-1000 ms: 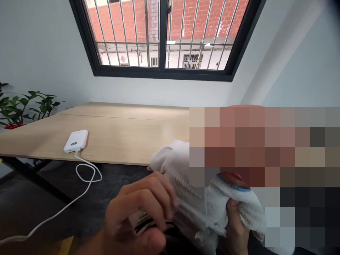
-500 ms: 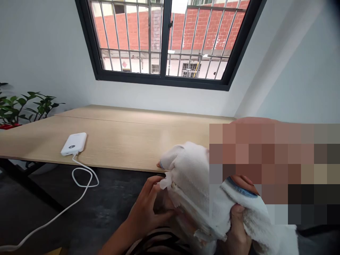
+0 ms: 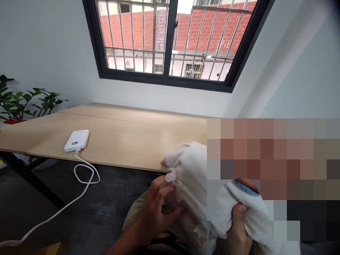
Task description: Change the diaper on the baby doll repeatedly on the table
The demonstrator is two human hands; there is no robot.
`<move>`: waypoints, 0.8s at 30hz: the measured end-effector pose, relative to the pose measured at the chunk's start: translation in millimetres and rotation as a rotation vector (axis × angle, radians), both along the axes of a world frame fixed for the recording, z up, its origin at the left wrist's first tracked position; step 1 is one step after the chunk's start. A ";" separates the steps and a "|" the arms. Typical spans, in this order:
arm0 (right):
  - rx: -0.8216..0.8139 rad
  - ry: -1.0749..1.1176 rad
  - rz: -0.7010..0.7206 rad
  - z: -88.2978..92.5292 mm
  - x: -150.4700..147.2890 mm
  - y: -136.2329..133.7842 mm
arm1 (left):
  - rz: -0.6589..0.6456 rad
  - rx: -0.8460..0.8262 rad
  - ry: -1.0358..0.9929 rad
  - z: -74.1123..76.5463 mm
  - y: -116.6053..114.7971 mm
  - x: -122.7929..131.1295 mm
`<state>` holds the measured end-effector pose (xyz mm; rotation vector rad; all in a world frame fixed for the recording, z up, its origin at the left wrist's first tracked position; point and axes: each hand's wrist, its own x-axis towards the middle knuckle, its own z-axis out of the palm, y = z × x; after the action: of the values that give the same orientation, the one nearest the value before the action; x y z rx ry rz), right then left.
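Basically, white towel [image 3: 191, 177] hangs btwn both hands, just off the table [image 3: 119, 141] edge. Left hand [image 3: 159, 209] pinches its near corner, w/ right hand [image 3: 237, 230] clenched on the other end; length runs left-right.

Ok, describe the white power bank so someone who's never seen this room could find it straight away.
Start at the long wooden table under the barred window. Near its front left edge lies the power bank, a flat white block and the only thing with a white cable hanging to the floor.
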<state>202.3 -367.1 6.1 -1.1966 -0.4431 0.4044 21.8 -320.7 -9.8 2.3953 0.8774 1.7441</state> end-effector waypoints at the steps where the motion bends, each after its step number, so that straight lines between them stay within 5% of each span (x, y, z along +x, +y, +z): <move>1: 0.006 0.022 -0.002 2.0 -1.0 0.0 | -0.004 0.005 -0.010 -0.3 1.0 0.8; 6: -0.101 0.003 -0.048 11.5 -5.6 -1.3 | -0.023 0.018 -0.068 0.9 3.2 2.1; 13: -0.029 -0.080 0.012 -4.1 1.1 0.0 | -0.080 -0.009 -0.102 5.6 2.0 -1.8; 17: -0.086 -0.057 -0.023 2.0 -1.0 -1.1 | -0.122 -0.105 -0.246 0.2 1.8 -2.3; 21: -0.140 -0.084 0.001 12.4 -5.7 -1.9 | -0.020 -0.082 -0.322 -1.1 1.8 -4.4; 24: -0.144 -0.036 -0.021 13.7 -6.7 -2.2 | 0.072 0.117 -0.218 1.9 -1.9 -2.6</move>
<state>195.6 -369.3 19.8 -1.3486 -0.4375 0.4024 19.1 -322.6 -7.9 2.2066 0.8653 2.0896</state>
